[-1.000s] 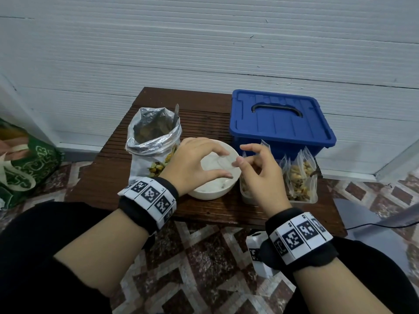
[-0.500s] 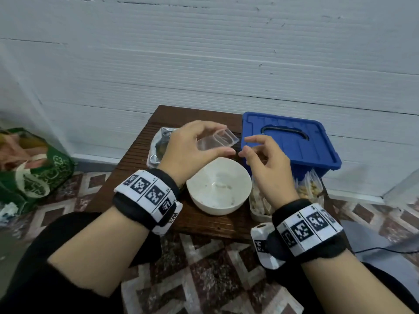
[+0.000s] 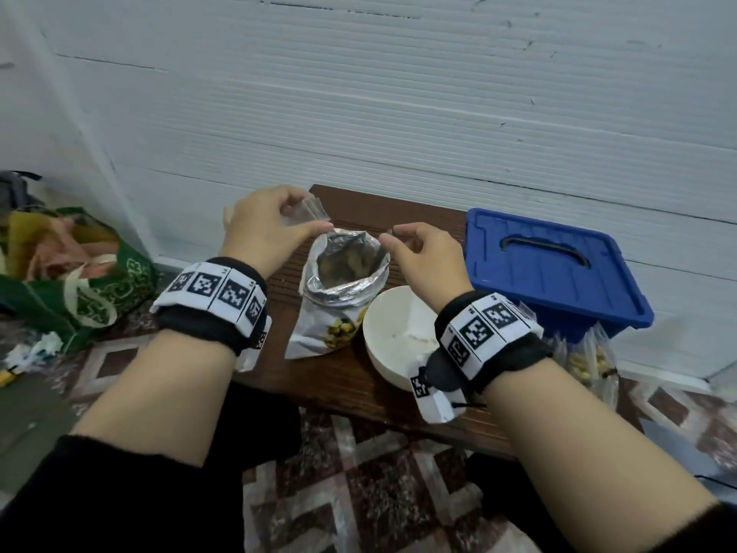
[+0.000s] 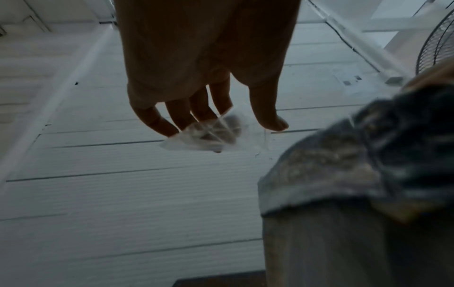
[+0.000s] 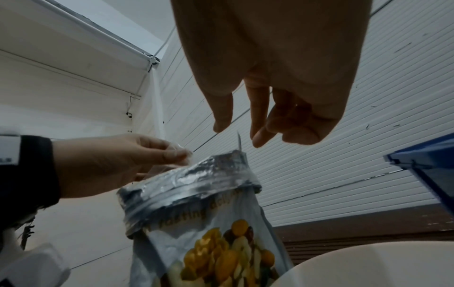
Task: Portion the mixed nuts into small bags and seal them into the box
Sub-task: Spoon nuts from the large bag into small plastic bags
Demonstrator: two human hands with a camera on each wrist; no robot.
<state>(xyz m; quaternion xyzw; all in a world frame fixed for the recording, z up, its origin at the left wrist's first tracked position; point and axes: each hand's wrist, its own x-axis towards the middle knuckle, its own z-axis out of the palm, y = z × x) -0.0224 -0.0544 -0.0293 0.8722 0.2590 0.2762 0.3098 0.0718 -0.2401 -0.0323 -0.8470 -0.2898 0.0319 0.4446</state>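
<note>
The open foil bag of mixed nuts [image 3: 343, 281] stands on the low wooden table [image 3: 359, 385]. Just above its left rim my left hand [image 3: 303, 219] pinches an empty small clear bag [image 3: 313, 204], which the left wrist view shows crumpled [image 4: 211, 134] at the fingertips. My right hand [image 3: 393, 235] hovers over the bag's right rim with loosely curled fingers and holds nothing. A thin spoon handle [image 5: 238, 141] pokes out of the nut bag [image 5: 196, 194] between thumb and forefinger without touching them. The blue box [image 3: 550, 269] sits at the right with its lid on.
A white bowl [image 3: 399, 333] stands right of the nut bag, under my right wrist. Filled small bags [image 3: 590, 361] stand in front of the blue box. A green carrier bag [image 3: 79, 281] lies on the floor at left. A white panelled wall is close behind the table.
Both hands rose from the white bowl and moved left to above the nut bag. The left hand carried the small clear bag along. The right hand let go of it.
</note>
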